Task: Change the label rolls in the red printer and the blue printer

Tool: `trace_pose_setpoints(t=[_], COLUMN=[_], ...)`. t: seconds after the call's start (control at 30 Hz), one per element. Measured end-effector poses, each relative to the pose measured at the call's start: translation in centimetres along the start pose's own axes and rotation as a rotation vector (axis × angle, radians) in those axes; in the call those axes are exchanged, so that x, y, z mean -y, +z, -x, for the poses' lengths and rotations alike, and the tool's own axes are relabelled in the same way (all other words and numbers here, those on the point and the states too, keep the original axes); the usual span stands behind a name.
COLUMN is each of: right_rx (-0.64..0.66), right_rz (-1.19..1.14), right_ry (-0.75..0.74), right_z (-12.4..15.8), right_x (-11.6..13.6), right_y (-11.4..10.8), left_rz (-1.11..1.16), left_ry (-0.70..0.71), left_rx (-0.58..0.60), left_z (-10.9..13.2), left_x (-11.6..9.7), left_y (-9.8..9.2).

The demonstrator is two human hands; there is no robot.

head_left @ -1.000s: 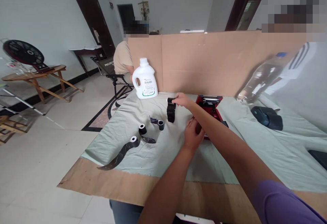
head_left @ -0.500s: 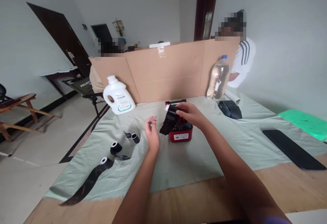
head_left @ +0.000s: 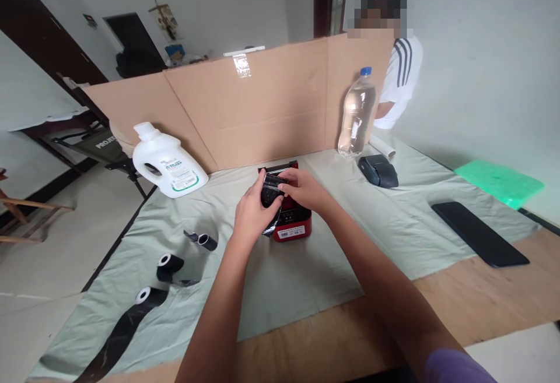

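Observation:
Both hands meet over a small red printer point(head_left: 292, 227) standing on the pale green cloth point(head_left: 306, 266). My left hand point(head_left: 252, 214) and my right hand point(head_left: 305, 188) are closed on a black ribbon roll point(head_left: 271, 192), held just above the printer's open top. A loose black tail hangs from the roll down in front of the printer. Three other black rolls lie to the left: a small one point(head_left: 205, 239), a middle one point(head_left: 170, 265), and one with a long unrolled strip point(head_left: 126, 326).
A white detergent jug point(head_left: 166, 162) stands at back left, a clear water bottle point(head_left: 356, 115) at back right. A cardboard screen point(head_left: 245, 109) borders the table's far side. A black device point(head_left: 378, 171), black phone point(head_left: 479, 233) and green tray point(head_left: 499, 182) lie right. A person in a striped shirt point(head_left: 400, 80) sits behind.
The view has swung right. My right hand carried the ribbon roll from the cloth to above the red printer, and my left hand rose from open and took hold of the roll too.

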State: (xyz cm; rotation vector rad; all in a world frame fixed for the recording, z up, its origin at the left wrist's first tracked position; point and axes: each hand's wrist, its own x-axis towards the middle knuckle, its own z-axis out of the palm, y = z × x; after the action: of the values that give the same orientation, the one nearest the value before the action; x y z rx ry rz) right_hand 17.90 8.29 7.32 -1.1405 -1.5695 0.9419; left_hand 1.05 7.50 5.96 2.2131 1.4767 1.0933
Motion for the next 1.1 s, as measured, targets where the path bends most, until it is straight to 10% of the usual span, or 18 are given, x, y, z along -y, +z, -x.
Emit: trace_pose_setpoints(t=[0.2,0.6,0.8,1.1], right_rx=[-0.043,-0.007,0.127,0.238], right_rz=[0.083,0.359,0.629,0.948], right_ry=[0.052,0.038,0.084,0.111], right_z=[0.5,0.3,-1.1,-2.7], right_x=[0.7,0.1,-2.5,-3.4], right_y=[1.1,0.7,-1.7,0.3], left_rz=[-0.353,-0.367,-0.217,-0.155], left_ry=[-0.146,-0.168,0.084,0.403], left_rx=[-0.193,-0.064,-0.009,0.008], left_z=[0.8,1.0,4.6,8.3], left_x=[-2.1,-2.2,-0.2,4.2], left_y=[1.1,0.5,-1.1,2.9])
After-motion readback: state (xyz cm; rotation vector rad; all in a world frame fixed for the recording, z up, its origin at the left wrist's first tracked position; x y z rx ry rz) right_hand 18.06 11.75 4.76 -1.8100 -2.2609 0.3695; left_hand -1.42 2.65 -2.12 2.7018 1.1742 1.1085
